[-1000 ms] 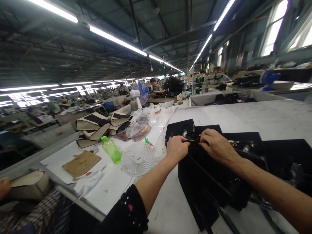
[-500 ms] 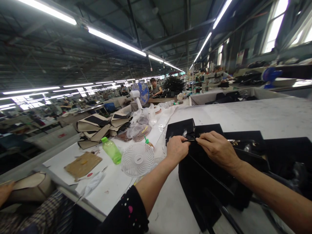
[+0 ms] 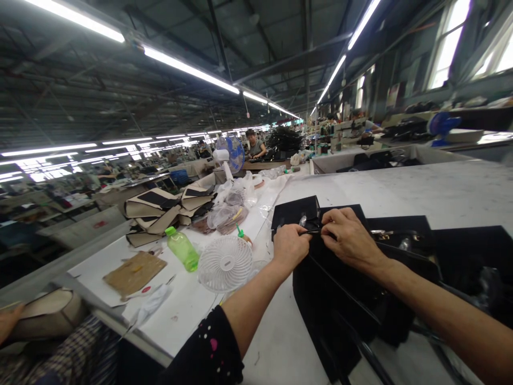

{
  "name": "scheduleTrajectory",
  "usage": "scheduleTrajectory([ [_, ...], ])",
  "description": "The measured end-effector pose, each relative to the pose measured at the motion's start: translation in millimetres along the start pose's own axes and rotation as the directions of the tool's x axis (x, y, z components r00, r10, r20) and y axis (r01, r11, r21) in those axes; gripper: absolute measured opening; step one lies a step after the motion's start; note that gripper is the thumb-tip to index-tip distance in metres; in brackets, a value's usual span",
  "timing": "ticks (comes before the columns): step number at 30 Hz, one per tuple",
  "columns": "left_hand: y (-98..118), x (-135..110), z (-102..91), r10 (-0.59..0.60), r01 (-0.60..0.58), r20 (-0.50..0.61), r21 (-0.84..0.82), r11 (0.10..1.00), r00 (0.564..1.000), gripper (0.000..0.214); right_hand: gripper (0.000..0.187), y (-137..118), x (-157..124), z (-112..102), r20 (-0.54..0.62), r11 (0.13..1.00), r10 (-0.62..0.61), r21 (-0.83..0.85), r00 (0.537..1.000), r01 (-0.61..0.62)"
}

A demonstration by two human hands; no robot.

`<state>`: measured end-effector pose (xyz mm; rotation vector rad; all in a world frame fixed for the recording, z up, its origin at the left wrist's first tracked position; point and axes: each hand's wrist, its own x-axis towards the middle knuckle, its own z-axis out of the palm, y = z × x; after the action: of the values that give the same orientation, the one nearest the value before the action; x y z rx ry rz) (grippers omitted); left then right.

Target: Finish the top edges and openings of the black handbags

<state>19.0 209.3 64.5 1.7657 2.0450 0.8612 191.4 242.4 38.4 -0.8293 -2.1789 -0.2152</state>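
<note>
Several black handbags (image 3: 340,291) lie overlapped in a row on the white table, with straps and bits of clear plastic on them. My left hand (image 3: 289,241) is closed on a thin black strap (image 3: 311,232) at the top of the nearest bags. Right beside it, my right hand (image 3: 348,235) pinches the same strap, fingertips bent together. Whatever small part sits between the right fingertips is hidden. Metal fittings (image 3: 380,233) show on the bag just right of my right hand.
Left of my arm are a white fan (image 3: 225,262), a green bottle (image 3: 182,248), a small green-capped bottle (image 3: 242,233) and a brown board (image 3: 135,272). Beige and black bag pieces (image 3: 152,206) are piled behind. At lower left, another person's hand (image 3: 8,323) touches a beige bag (image 3: 50,315).
My right hand's fingers have curled in more and its knuckles have lifted slightly. My left hand stays almost in place on the strap.
</note>
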Motion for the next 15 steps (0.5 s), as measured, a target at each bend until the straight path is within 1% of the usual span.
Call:
scheduleTrajectory([
  [4, 0.2, -1.2, -1.2, 0.003, -0.002, -0.028, 0.018, 1.000, 1.000, 0.021, 0.016, -16.3, -0.7, -1.6, 0.051, 0.998, -0.013, 0.057, 0.999, 0.010],
  [7, -0.9, -2.2, -3.6, 0.013, -0.013, -0.013, 0.007, 1.000, 1.000, 0.021, 0.019, -19.6, 0.2, -3.0, 0.098, 0.995, -0.029, 0.101, 0.995, 0.019],
  [12, -4.9, -0.8, -3.7, 0.039, -0.038, 0.027, -0.038, 0.999, 0.999, 0.020, 0.017, 0.4, -0.5, -0.6, 0.067, 0.992, 0.077, 0.100, 0.995, -0.083],
  [15, -6.5, 1.2, -2.1, 0.041, -0.039, 0.034, -0.056, 0.998, 0.999, 0.019, 0.015, 9.8, -1.3, 2.1, 0.071, 0.989, 0.082, 0.121, 0.994, -0.090],
])
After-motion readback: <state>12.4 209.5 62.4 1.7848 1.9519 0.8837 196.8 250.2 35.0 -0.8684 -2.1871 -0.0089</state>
